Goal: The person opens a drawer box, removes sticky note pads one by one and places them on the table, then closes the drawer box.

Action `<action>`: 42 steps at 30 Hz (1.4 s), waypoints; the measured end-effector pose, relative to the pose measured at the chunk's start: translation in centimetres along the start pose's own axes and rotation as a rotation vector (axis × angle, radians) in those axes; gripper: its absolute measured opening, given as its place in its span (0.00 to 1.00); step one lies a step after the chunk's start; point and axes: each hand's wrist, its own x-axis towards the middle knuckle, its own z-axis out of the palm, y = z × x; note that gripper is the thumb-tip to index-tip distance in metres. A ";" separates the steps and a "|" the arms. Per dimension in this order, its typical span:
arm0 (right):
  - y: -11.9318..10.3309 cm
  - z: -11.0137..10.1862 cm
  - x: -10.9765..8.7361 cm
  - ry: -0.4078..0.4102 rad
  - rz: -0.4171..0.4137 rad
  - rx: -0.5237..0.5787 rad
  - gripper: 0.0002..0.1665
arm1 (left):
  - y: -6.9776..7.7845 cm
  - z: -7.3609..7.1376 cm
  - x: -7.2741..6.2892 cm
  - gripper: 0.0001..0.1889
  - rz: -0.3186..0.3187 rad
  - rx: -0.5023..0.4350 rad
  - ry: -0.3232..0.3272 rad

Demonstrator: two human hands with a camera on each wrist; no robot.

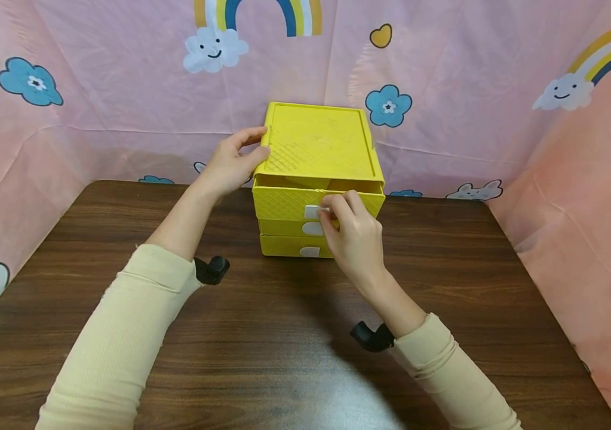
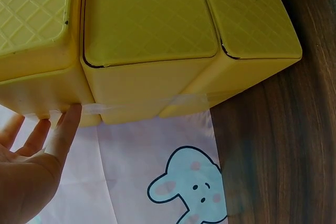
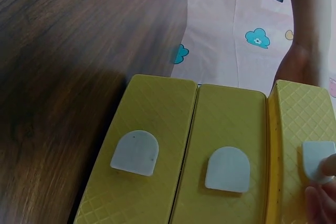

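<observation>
A yellow three-drawer box point(image 1: 316, 137) stands at the back of the table, its top drawer point(image 1: 283, 203) pulled out a little past the other two. My right hand point(image 1: 356, 236) pinches the white tab handle point(image 3: 315, 156) of that top drawer between thumb and fingers. On the box's left side rests my left hand point(image 1: 235, 161), fingers straight against the side wall and thumb at the top edge. The middle drawer point(image 3: 231, 124) and bottom drawer point(image 3: 152, 108) sit flush, each with a white rounded tab. Through the gap above the top drawer, little of its inside shows.
The dark wooden table point(image 1: 251, 346) spreads in front of the box and to both sides. Behind and beside it hangs a pink cloth point(image 1: 138, 71) printed with rainbows, flowers and rabbits. A strip of clear tape point(image 2: 178, 100) runs along the box's side.
</observation>
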 end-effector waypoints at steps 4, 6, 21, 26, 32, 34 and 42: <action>-0.2 -0.3 0.0 -0.011 -0.022 -0.023 0.03 | -0.1 -0.1 0.1 0.27 0.006 0.005 0.002; -0.3 -0.5 0.1 -0.022 -0.031 -0.032 0.03 | -0.1 -0.1 0.1 0.27 0.008 0.006 0.003; -0.9 -1.6 -0.2 -0.040 -0.063 -0.080 0.03 | -0.1 0.0 0.2 0.27 0.007 -0.003 0.017; -1.2 -1.8 -0.4 -0.028 -0.071 -0.099 0.03 | -0.1 0.0 0.2 0.27 0.002 -0.011 0.014; -1.4 -2.0 -0.6 -0.028 -0.073 -0.104 0.02 | 0.0 0.0 0.2 0.27 -0.005 -0.019 0.015; -1.5 -2.1 -0.6 -0.029 -0.081 -0.111 0.02 | 0.0 0.1 0.2 0.27 -0.006 -0.020 0.017; -1.5 -2.5 -1.0 -0.054 -0.108 -0.118 0.02 | -0.1 0.1 0.2 0.27 -0.001 -0.018 0.014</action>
